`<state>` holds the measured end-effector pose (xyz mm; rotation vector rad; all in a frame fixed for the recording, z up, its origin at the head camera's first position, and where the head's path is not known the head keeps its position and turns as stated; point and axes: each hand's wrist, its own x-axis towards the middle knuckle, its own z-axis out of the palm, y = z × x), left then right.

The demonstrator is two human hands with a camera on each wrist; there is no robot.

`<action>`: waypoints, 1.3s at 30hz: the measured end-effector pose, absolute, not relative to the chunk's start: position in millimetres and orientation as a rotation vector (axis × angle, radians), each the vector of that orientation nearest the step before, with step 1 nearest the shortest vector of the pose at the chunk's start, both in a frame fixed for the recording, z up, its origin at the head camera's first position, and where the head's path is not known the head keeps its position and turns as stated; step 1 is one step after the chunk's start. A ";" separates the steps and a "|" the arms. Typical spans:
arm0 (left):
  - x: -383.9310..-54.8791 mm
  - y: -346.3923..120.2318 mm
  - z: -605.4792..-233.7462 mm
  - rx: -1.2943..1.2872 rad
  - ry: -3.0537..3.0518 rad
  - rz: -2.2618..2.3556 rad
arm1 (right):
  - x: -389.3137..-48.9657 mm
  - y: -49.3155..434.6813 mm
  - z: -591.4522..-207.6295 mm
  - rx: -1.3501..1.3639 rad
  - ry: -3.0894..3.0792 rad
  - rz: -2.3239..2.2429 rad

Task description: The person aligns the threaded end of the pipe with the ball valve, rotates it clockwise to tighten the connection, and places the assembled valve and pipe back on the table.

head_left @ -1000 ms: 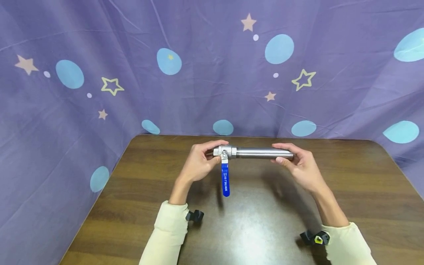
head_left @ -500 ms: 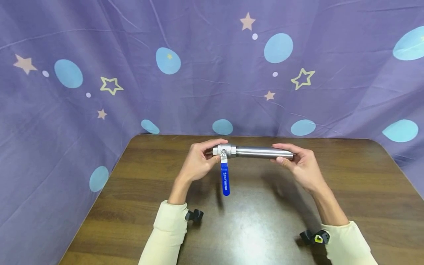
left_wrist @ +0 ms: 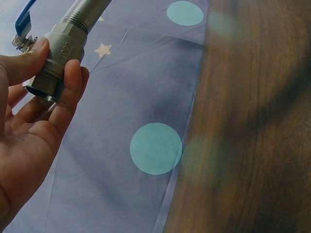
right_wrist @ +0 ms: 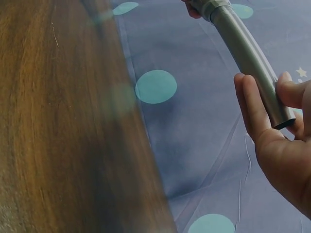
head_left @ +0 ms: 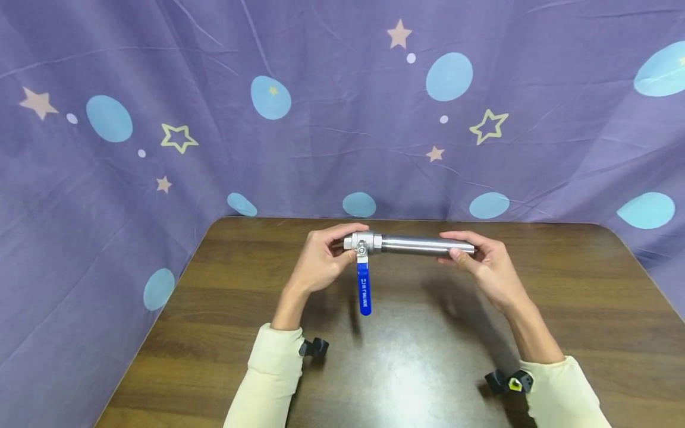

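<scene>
A silver ball valve [head_left: 369,242] with a blue lever handle [head_left: 364,289] is held up over the table, its handle pointing toward the person. My left hand [head_left: 320,261] grips the valve body between thumb and fingers; in the left wrist view the valve's open hex end [left_wrist: 44,87] faces the palm. A smooth steel pipe [head_left: 414,245] runs from the valve to the right, with threads [left_wrist: 77,20] showing at the joint. Around the pipe's far end, my right hand [head_left: 489,270] has its thumb on the near side and fingers behind. The right wrist view shows the pipe's plain end [right_wrist: 284,121].
The brown wooden table [head_left: 214,333] lies under both hands. A purple curtain [head_left: 332,160] with stars and blue ovals hangs behind it and along the left side. Black camera mounts [head_left: 314,348] sit at the cuffs of the pale sleeves [head_left: 273,368].
The right thumb has shifted slightly along the pipe and up onto it. The valve, its handle and the left hand stay nearly where they were.
</scene>
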<state>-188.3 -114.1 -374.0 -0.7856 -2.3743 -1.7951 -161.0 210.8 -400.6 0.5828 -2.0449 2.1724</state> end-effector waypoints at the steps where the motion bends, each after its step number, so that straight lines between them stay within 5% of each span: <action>1: -188.3 -114.2 -373.6 -0.787 -2.373 -1.795 | -161.0 210.9 -400.0 0.586 -2.047 2.182; 39: -188.4 -120.2 -371.6 -0.801 -2.358 -1.810 | -161.7 201.0 -404.3 0.733 -2.113 1.549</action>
